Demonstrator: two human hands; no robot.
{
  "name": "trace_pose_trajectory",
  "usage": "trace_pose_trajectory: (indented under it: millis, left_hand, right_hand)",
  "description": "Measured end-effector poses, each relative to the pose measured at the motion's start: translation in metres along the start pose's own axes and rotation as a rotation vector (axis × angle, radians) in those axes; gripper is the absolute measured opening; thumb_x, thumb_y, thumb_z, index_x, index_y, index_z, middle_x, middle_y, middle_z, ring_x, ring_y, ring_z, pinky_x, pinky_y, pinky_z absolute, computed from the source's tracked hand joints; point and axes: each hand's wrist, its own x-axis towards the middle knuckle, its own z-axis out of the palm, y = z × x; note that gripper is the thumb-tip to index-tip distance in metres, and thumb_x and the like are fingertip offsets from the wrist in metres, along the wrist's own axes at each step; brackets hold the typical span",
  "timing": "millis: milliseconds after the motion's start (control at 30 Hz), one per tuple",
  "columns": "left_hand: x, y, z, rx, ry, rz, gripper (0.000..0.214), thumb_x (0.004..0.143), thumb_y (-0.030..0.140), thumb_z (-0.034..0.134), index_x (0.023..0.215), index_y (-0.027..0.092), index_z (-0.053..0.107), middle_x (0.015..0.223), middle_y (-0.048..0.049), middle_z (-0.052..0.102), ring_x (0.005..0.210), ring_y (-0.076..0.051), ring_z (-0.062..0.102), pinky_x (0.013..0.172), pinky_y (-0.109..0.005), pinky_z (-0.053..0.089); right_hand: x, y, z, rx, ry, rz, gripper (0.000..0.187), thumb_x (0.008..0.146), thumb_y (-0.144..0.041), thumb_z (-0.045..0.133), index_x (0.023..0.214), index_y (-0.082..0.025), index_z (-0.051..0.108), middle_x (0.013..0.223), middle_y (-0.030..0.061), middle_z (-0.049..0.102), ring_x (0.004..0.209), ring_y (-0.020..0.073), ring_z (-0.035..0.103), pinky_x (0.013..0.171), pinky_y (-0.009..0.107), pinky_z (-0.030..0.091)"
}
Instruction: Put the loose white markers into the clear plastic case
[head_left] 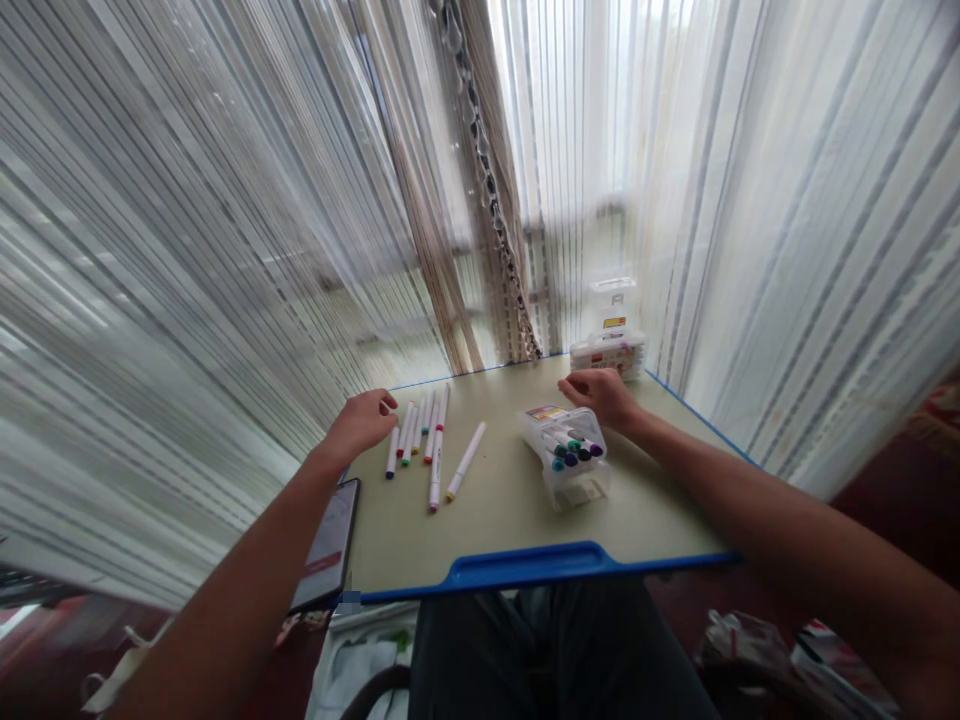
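I see my left hand (365, 420) loosely curled beside the loose markers (420, 440), right hand (602, 394) cupped over the clear marker case (570, 458) (both palms down), neither gripping anything.

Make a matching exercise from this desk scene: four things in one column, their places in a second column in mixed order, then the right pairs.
Things:
1. loose markers
2. clear marker case
3. phone
4. closed marker box

Places:
A. at the table's far edge, against the curtain
B. overhanging the table's left edge, under the left forearm
C. lying on the table just beside the left hand
D. lying on its side by the right hand, coloured caps showing

Pairs: 1-C, 2-D, 3-B, 4-A
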Motion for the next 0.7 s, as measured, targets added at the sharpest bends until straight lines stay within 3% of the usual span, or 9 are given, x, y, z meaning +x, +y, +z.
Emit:
trace_pose_trajectory:
  millis: [133,333,567,633,700]
  left_hand:
    - [-0.004,-0.029,0.011,0.128,-0.154,-0.074,0.034,0.070,0.031,0.069,0.099,0.015,0.074,0.088,-0.0101,0.077,0.090,-0.029,0.072,0.078,-0.032,0.053]
    - [-0.008,-0.029,0.030,0.213,-0.264,-0.100,0.040,0.067,0.038,0.075,0.102,0.019,0.075,0.099,-0.0088,0.078,0.102,-0.030,0.071,0.081,-0.029,0.054]
    - [-0.007,-0.024,0.040,0.287,-0.346,-0.185,0.036,0.095,0.037,0.064,0.125,0.016,0.062,0.125,-0.0102,0.064,0.108,-0.024,0.065,0.091,-0.044,0.057]
    - [-0.005,-0.025,0.036,0.281,-0.320,-0.206,0.030,0.094,0.033,0.064,0.117,0.013,0.065,0.118,-0.0113,0.067,0.107,-0.025,0.066,0.091,-0.044,0.055]
    - [-0.003,-0.026,0.027,0.250,-0.262,-0.216,0.016,0.087,0.023,0.065,0.092,0.009,0.070,0.097,-0.0155,0.072,0.106,-0.033,0.067,0.089,-0.041,0.053]
  right_hand:
    - [0.001,0.000,-0.002,0.009,0.012,-0.001,0.043,0.084,-0.042,0.050,0.049,-0.021,0.041,0.047,0.0000,0.042,0.047,0.0111,0.034,0.053,0.029,0.025]
    - [0.001,-0.002,-0.004,0.004,-0.008,-0.005,0.041,0.084,-0.040,0.051,0.049,-0.020,0.044,0.047,0.0011,0.045,0.048,0.0116,0.038,0.053,0.029,0.027]
    - [0.003,0.000,-0.004,0.026,-0.019,0.000,0.039,0.085,-0.037,0.052,0.051,-0.018,0.053,0.049,0.0026,0.051,0.049,0.0124,0.042,0.055,0.029,0.028]
    - [0.003,0.000,-0.005,0.036,-0.017,0.010,0.039,0.085,-0.036,0.052,0.051,-0.018,0.053,0.049,0.0026,0.051,0.049,0.0122,0.042,0.056,0.029,0.028]
    - [0.004,0.001,-0.006,0.049,-0.019,0.022,0.039,0.084,-0.035,0.053,0.049,-0.018,0.052,0.049,0.0022,0.051,0.049,0.0119,0.041,0.056,0.030,0.028]
